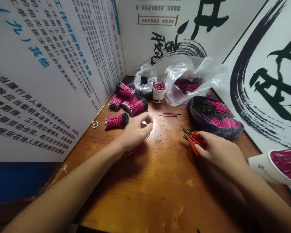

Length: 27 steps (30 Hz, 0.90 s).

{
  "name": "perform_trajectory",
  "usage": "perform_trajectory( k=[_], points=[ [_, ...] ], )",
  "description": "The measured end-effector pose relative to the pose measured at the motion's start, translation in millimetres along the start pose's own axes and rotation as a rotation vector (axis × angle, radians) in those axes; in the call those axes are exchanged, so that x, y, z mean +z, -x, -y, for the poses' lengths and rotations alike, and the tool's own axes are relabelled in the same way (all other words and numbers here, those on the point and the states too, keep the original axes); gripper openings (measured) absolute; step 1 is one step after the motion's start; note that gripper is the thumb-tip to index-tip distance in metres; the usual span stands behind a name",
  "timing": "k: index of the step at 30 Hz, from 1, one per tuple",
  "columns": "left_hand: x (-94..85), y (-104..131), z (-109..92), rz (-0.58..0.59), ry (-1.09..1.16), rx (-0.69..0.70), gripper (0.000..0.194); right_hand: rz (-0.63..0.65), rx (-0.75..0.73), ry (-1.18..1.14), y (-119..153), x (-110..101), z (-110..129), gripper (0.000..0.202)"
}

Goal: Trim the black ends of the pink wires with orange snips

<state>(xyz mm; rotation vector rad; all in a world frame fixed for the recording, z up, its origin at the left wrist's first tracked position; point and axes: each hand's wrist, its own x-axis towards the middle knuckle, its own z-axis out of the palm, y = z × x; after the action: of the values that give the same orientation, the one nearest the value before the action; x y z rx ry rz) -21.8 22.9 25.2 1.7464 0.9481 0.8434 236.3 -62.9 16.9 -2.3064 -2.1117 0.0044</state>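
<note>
My right hand [212, 145] is wrapped round a small pair of pliers with orange handles [193, 146]. Their dark, pointed jaws angle toward the middle of the table. Short black wire ends [185, 137] stick out next to the jaws. My left hand [137, 129] is closed, its thumb and forefinger curled together; whatever lies between the tips is hidden. Under that hand, partly covered, are loose magenta wires with silvery tips [132, 151]. A banded bundle of magenta wires with black ends [116, 121] lies just left of it.
More wire bundles [129, 100] are stacked at the back left, beside a paper cup of wires [158, 92]. Clear plastic bags [181, 84] and an open dark bag of wires [218, 116] stand behind. Loose wires [169, 115] and scraps dot the table. A tilted cup [260, 166] is at right.
</note>
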Motion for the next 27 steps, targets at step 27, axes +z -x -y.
perform_trajectory(
  k=[27],
  points=[
    [-17.0, 2, 2, 0.029, -1.129, -0.202, 0.028, -0.02, -0.004, 0.065, -3, 4, -6, 0.015]
  ],
)
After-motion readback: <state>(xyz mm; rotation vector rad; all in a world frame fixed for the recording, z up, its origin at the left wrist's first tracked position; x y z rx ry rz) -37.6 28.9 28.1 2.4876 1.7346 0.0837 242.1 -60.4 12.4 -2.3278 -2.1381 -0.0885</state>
